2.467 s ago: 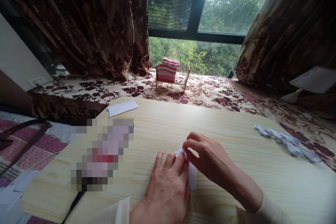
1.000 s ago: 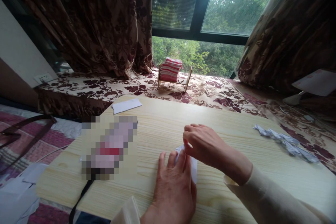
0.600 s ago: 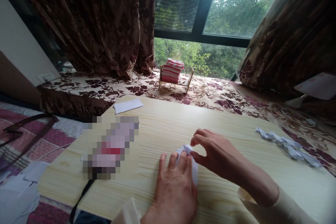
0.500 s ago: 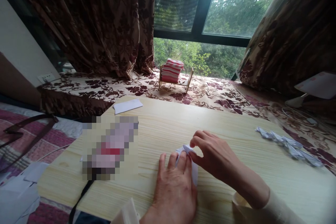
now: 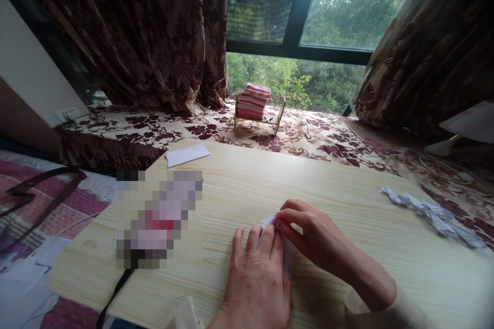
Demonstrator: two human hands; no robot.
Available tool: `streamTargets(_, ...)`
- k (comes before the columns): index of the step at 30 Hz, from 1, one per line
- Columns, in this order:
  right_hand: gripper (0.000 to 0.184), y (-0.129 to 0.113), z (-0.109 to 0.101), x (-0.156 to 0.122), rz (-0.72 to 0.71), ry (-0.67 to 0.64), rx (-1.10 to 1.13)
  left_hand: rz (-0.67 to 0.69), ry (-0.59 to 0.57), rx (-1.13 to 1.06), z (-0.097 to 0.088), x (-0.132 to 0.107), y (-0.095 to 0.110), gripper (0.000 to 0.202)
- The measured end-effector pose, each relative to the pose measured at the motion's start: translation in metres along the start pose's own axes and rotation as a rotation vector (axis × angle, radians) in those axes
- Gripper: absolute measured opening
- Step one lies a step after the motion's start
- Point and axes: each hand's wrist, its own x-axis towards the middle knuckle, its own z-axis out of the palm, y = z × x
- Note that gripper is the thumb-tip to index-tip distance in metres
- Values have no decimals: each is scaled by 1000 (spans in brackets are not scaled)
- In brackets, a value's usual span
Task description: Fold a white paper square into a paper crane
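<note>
A small folded white paper piece [image 5: 267, 222] lies on the light wooden table [image 5: 347, 195], mostly covered by my hands. My left hand [image 5: 257, 282] rests flat on it, fingers stretched out and pressing it down. My right hand [image 5: 309, 234] comes in from the right, and its thumb and fingers pinch the paper's upper end, close against my left fingertips.
A row of folded white paper pieces [image 5: 432, 211] lies at the table's right edge. A white paper slip [image 5: 187, 154] sits at the far left corner, a blurred-out patch [image 5: 158, 218] nearer. On the patterned ledge stands a small wooden rack with striped cloths [image 5: 252, 103].
My right hand has moved lower and closer to my left fingertips, closing its pinch on the paper's top. My left hand has stayed flat on the paper.
</note>
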Motion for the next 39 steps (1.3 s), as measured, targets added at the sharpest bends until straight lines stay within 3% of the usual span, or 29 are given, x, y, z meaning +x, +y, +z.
streamTargets(11,28,3,1,-3,-3,-14,70,-2,-2,9,-3,2,3,47)
streamTargets(19,32,-1,-1,-2,-7,-34,24,-16,148,35,12,-2,3,44)
streamTargets(24,32,-4,-1,-1,0,-47,9,9,89,42,7,-1,3,42)
streamTargets(31,34,4,-2,-5,14,-22,62,-23,111,45,11,-1,4,45)
streamTargets(39,34,9,-2,-8,-4,-54,37,-5,7,32,-1,-1,3,46)
